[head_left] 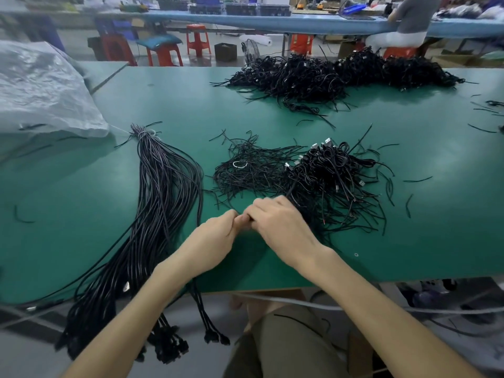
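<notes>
My left hand (215, 241) and my right hand (275, 222) meet fingertip to fingertip over the green table (436, 241), near its front edge. Both have curled fingers and together pinch a thin black cable (289, 192) that runs up into a heap of coiled USB cables (335, 173) just behind my right hand. How the fingers lie on the cable is blurred. A flatter heap of thin black ties (253, 170) sits left of that heap. A long bundle of black cables (163, 203), tied at its far end, lies to the left and hangs over the front edge.
A large pile of black cables (341, 72) fills the far right of the table. A clear plastic bag (41, 88) sits at the far left. Loose tie scraps dot the table. Red stools (197, 39), a blue bench and a seated person (409, 25) are behind.
</notes>
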Action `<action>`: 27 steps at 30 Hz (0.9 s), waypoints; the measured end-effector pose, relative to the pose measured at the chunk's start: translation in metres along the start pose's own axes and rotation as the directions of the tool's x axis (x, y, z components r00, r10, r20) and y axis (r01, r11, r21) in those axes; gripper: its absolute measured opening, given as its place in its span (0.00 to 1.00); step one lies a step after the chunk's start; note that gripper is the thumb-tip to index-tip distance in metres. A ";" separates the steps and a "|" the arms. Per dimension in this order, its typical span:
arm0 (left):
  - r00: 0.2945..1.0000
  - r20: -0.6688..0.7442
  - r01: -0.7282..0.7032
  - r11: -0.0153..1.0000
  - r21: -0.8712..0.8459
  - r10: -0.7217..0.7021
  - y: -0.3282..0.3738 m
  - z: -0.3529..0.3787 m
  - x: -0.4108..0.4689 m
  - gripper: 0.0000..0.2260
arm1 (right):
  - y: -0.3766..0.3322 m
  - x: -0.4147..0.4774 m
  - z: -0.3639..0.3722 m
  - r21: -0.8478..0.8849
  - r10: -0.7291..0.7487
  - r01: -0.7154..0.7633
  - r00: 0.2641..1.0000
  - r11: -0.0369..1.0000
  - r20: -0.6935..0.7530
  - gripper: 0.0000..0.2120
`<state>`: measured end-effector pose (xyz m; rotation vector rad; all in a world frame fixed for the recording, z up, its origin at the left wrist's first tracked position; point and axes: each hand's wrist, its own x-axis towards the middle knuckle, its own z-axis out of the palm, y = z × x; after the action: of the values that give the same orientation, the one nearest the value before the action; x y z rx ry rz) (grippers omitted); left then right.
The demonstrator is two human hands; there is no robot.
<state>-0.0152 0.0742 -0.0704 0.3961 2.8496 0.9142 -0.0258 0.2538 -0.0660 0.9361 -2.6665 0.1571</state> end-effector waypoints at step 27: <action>0.936 -0.278 0.034 0.839 -0.544 -0.218 -0.004 0.010 0.004 0.19 | 0.027 0.051 0.010 0.211 0.606 -0.588 0.795 0.781 -0.026 0.06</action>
<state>-0.0185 0.0777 -0.0810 -0.0212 2.6651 1.8193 -0.0831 0.2425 -0.0591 0.0746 -2.7967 0.5936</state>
